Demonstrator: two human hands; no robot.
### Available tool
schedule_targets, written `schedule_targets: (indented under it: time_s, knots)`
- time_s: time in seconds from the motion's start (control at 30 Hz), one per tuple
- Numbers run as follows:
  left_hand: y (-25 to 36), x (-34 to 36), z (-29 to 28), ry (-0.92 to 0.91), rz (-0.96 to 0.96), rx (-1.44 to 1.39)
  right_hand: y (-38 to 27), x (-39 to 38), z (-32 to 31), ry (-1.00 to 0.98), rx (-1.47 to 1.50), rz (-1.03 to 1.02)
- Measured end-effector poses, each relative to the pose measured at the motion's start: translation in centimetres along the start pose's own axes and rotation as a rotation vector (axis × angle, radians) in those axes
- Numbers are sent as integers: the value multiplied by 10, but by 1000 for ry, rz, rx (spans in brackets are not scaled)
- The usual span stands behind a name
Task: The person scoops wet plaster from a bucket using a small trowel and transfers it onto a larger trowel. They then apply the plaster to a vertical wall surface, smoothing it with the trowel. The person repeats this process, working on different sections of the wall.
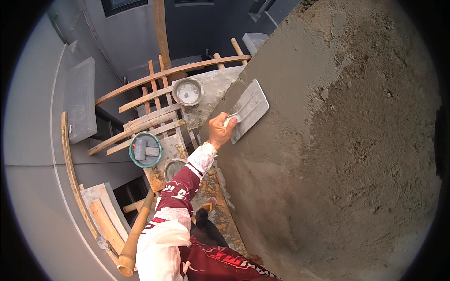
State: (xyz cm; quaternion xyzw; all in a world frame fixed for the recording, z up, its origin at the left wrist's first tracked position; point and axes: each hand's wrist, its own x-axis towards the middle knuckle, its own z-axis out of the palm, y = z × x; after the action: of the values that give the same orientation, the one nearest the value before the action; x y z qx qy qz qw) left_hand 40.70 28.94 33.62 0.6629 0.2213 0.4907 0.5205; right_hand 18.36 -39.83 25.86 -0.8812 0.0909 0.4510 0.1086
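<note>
My left hand point(221, 131) is closed round the handle of a flat, rectangular plastering trowel point(253, 108). Its pale blade lies against a wall point(286, 136) coated in grey cement plaster. Around the trowel the plaster looks smooth and damp; farther right it turns brown, rough and pitted. The left edge of the wall runs just beyond the blade. My right hand does not show.
A grey bucket point(201, 98) with pale liquid stands on a board point(213, 86). Nearer are a green-rimmed bucket point(160, 158) holding grey objects and another round container point(174, 165), partly behind my arm. Wooden strips point(154, 122) and a bamboo pole point(138, 234) lie left of my foot point(203, 214).
</note>
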Motion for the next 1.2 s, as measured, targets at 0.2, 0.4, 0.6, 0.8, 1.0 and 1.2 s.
schedule_targets:
  time_s: [0.2,0.4,0.6,0.8,1.0,1.2]
  knots:
    - [21,-107,2,18,-361,-297,-69,-5,-35,138,196,-90]
    - [0,-53,-3,132,-1021,-445,-89,5,-36,79,503,-114]
    - [51,-3,8,16,-947,-574,-16,63,-3,55,404,-173]
    - [154,40,-4,-101,-612,-498,-41,55,6,60,-277,-235]
    - [240,17,17,-214,2,-440,-54,88,-37,36,200,-234]
    - [112,-39,-19,71,-739,-619,-121,47,-42,147,249,-334]
